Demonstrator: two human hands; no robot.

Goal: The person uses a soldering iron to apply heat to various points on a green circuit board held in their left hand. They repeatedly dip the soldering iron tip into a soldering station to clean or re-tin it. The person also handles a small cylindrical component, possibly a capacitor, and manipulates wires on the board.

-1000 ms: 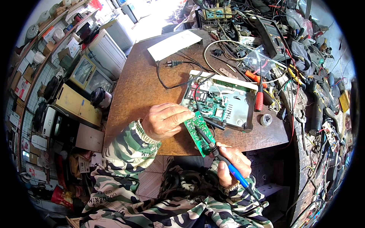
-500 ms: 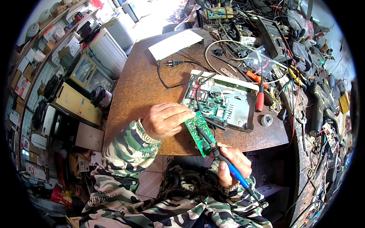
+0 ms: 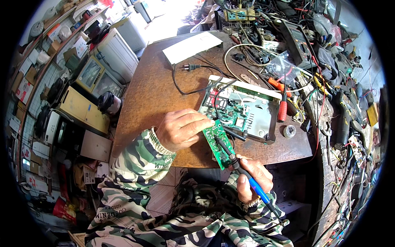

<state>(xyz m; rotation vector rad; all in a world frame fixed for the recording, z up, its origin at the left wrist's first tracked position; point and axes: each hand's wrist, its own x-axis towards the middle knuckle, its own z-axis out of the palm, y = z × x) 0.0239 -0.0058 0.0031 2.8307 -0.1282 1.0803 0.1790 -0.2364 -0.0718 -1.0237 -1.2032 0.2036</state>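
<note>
My left hand (image 3: 183, 128) pinches the upper end of a narrow green circuit board (image 3: 214, 138), tilted with its solder side up at the table's front edge. In my right hand (image 3: 253, 179) is a soldering iron (image 3: 257, 188) with a blue and black handle. Its dark tip reaches the middle of the board; whether it touches a joint is too small to tell. Just behind the board stands an open metal device case (image 3: 263, 119), holding another green circuit board (image 3: 238, 117). Black wires run between the case and the board in my left hand.
On the brown table (image 3: 140, 107) lie a white cover panel (image 3: 191, 47), a black power plug (image 3: 191, 67), a red-handled screwdriver (image 3: 282, 108) and a small round tin (image 3: 289, 131). Tangled cables and a multimeter (image 3: 297, 43) crowd the right side. Loaded shelves (image 3: 45, 61) line the left.
Both hands hold nearly the same pose, with the iron still over the board. The whole scene has shifted very slightly in the picture.
</note>
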